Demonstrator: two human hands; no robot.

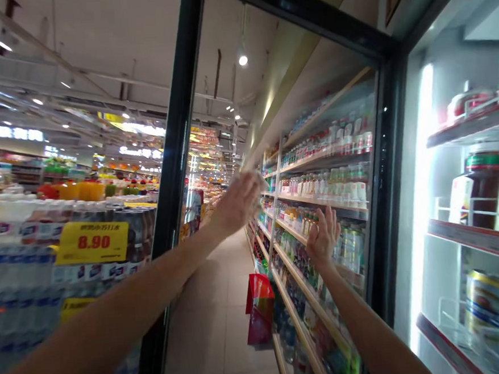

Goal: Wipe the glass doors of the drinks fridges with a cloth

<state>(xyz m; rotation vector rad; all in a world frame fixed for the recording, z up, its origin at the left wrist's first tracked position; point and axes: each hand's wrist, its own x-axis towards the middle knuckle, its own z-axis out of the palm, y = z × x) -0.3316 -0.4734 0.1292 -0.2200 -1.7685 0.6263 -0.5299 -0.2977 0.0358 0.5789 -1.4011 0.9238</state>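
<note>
My left hand (pixel 239 203) is stretched far forward at the glass door (pixel 225 86) of an upright drinks fridge. It is smeared by motion, with its fingers laid flat over a crumpled whitish cloth (pixel 261 189), whose exact kind is too blurred to tell. My right hand (pixel 322 236) is raised lower and further right before the same pane. Its fingers are spread and upright, and nothing shows in them. Whether that hand touches the glass I cannot tell. The door stands swung out, its dark frame (pixel 180 112) running down left of centre.
On the right are lit fridge shelves (pixel 479 233) with bottles and cans. Through the pane appear drink shelves (pixel 319 205), a tiled aisle (pixel 215 303) and a red box (pixel 260 311) on the floor. Stacked bottle packs (pixel 21 283) with a yellow price sign (pixel 91 242) stand left.
</note>
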